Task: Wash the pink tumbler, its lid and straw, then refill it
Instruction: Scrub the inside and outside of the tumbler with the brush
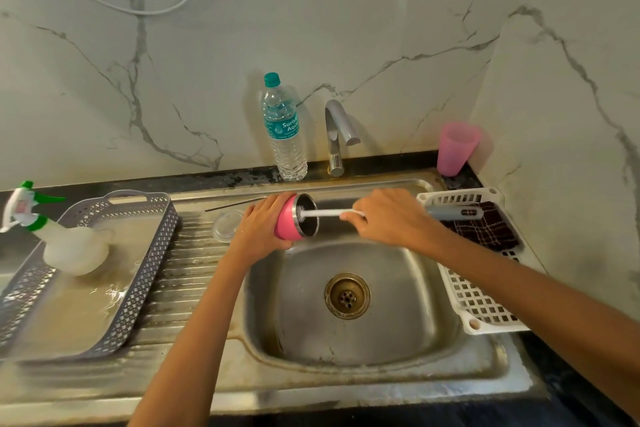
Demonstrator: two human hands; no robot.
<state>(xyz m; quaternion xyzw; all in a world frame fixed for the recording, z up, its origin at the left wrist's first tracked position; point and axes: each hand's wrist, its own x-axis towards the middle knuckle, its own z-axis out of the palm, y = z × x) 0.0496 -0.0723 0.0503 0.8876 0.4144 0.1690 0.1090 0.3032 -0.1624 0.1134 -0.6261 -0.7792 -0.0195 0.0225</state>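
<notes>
The pink tumbler (288,222) lies on its side above the sink's far left corner, its steel mouth facing right. My left hand (263,227) grips its body from the left. My right hand (388,217) holds the white handle of a thin brush (325,213) whose bristled tip is inside the tumbler's mouth. A clear round lid (227,225) rests on the drainboard just left of my left hand. A metal straw (235,204) lies along the drainboard's far edge.
Steel sink (346,340) with a brass drain. Tap (337,135) and water bottle (284,130) stand behind. A pink cup (455,147) at back right. White basket (478,308) at right holds a dark cloth and a grey brush (453,212). Grey tray (145,274) with a spray bottle (52,236) at left.
</notes>
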